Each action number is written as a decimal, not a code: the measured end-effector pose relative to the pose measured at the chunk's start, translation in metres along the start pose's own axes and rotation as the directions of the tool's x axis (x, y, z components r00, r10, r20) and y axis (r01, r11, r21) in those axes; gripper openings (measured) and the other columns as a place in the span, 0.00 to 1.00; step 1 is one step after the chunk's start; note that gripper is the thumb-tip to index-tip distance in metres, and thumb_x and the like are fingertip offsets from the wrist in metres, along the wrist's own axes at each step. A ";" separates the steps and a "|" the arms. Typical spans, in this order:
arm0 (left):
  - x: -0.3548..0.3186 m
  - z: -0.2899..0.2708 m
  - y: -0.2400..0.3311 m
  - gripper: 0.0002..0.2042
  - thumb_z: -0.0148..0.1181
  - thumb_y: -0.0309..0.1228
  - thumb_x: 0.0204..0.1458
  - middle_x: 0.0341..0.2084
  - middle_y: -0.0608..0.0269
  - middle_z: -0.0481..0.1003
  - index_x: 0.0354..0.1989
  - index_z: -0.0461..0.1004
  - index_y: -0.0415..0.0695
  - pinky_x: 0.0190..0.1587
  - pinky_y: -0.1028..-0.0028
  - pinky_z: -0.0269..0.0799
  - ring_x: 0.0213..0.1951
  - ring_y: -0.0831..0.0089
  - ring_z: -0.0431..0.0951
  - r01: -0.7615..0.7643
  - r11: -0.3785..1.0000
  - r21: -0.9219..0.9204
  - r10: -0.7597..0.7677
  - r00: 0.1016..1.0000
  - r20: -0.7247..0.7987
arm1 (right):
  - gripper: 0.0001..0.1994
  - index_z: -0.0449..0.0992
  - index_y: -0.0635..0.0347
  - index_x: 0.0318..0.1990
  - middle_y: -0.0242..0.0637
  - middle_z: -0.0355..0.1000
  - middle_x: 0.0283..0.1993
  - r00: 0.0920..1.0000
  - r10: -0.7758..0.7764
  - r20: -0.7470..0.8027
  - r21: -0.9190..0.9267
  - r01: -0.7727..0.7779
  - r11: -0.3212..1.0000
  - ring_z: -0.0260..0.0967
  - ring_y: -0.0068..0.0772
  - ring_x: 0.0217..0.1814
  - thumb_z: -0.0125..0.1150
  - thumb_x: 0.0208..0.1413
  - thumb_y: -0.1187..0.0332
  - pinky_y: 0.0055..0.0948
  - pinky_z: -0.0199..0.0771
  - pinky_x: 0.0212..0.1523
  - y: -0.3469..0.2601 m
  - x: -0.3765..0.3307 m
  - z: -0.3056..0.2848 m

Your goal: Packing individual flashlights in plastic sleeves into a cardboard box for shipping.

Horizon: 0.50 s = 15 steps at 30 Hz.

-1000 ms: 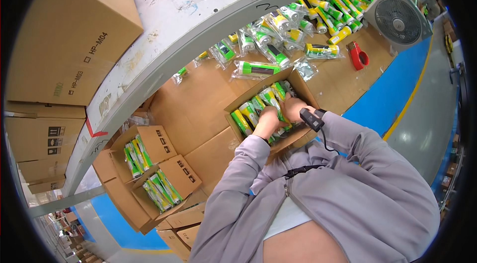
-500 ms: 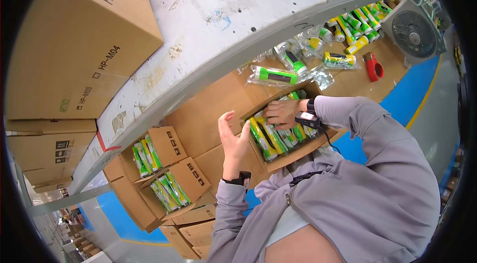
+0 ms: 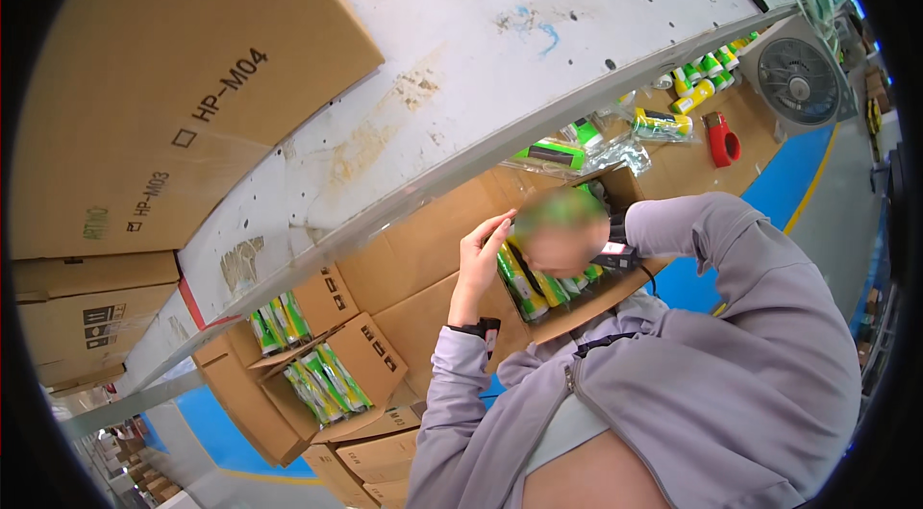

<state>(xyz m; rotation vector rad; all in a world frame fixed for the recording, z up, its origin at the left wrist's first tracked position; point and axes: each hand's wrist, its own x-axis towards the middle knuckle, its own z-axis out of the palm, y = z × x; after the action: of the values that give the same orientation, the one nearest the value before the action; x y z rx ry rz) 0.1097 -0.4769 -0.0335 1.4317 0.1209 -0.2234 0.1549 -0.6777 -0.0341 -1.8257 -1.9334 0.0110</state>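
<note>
Grey sleeves (image 3: 760, 264) lead down to two bare hands at an open carton (image 3: 584, 309). The left hand (image 3: 478, 254) has its fingers bent at the carton's left edge; whether they grip the rim, I can't tell. Half a second ago it stood just beside the box, fingers spread in the air. The right hand (image 3: 560, 245) stays over the carton, but it is blurred now, so I can't tell whether it holds anything. Below it, green-and-yellow wrapped packs (image 3: 527, 288) lie side by side inside. To the left, smaller open boxes (image 3: 370, 355) hold similar packs. Beyond the carton, a red tool (image 3: 721, 139) and a grey fan (image 3: 796, 81) stand near loose packs (image 3: 663, 124). More of those are hidden than before behind the white surface (image 3: 461, 105), where a big brown box (image 3: 192, 76) now looms larger.
</note>
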 end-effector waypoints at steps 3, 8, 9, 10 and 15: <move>-0.002 0.002 -0.003 0.13 0.53 0.30 0.54 0.40 0.61 0.76 0.44 0.74 0.35 0.49 0.78 0.64 0.44 0.79 0.71 0.000 0.999 -0.032 -0.001 1.000 -0.019 | 0.09 0.69 0.55 0.31 0.31 0.62 0.32 0.994 -0.078 0.076 0.077 0.072 0.994 0.61 0.31 0.35 0.55 0.40 0.64 0.30 0.60 0.39 -0.034 0.023 0.007; -0.004 0.005 -0.003 0.12 0.54 0.29 0.54 0.38 0.61 0.76 0.42 0.74 0.34 0.48 0.79 0.65 0.42 0.79 0.72 -0.053 0.997 -0.063 0.050 0.998 -0.041 | 0.09 0.70 0.53 0.32 0.30 0.62 0.32 0.997 -0.055 0.061 -0.005 0.055 0.998 0.61 0.29 0.36 0.51 0.43 0.62 0.27 0.59 0.38 -0.045 0.019 0.049; -0.005 0.006 -0.005 0.12 0.54 0.29 0.54 0.38 0.61 0.76 0.42 0.74 0.34 0.48 0.79 0.65 0.42 0.79 0.72 -0.049 0.997 -0.067 0.046 0.998 -0.046 | 0.09 0.70 0.53 0.33 0.29 0.63 0.32 0.994 -0.049 0.100 -0.011 0.051 0.999 0.61 0.30 0.37 0.49 0.44 0.63 0.27 0.59 0.39 -0.044 0.017 0.049; -0.006 0.007 -0.006 0.12 0.54 0.29 0.54 0.38 0.61 0.76 0.42 0.74 0.35 0.47 0.79 0.65 0.42 0.79 0.72 -0.052 0.997 -0.058 0.048 0.997 -0.061 | 0.09 0.70 0.53 0.33 0.29 0.63 0.32 0.993 -0.051 0.103 -0.005 0.052 0.999 0.61 0.30 0.37 0.49 0.44 0.63 0.27 0.59 0.39 -0.046 0.016 0.051; -0.009 0.013 -0.008 0.12 0.54 0.29 0.53 0.38 0.60 0.76 0.42 0.74 0.35 0.47 0.78 0.66 0.42 0.79 0.72 -0.079 0.995 -0.067 0.072 0.993 -0.093 | 0.11 0.69 0.53 0.37 0.30 0.63 0.34 0.990 -0.061 0.131 -0.026 0.065 0.998 0.61 0.30 0.40 0.49 0.45 0.64 0.28 0.60 0.42 -0.054 0.011 0.054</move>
<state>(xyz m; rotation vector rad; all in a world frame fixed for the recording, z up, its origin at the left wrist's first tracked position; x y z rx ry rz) 0.0981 -0.4903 -0.0371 1.3739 0.1474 -0.0910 0.0862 -0.6568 -0.0608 -1.8229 -2.0908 0.0817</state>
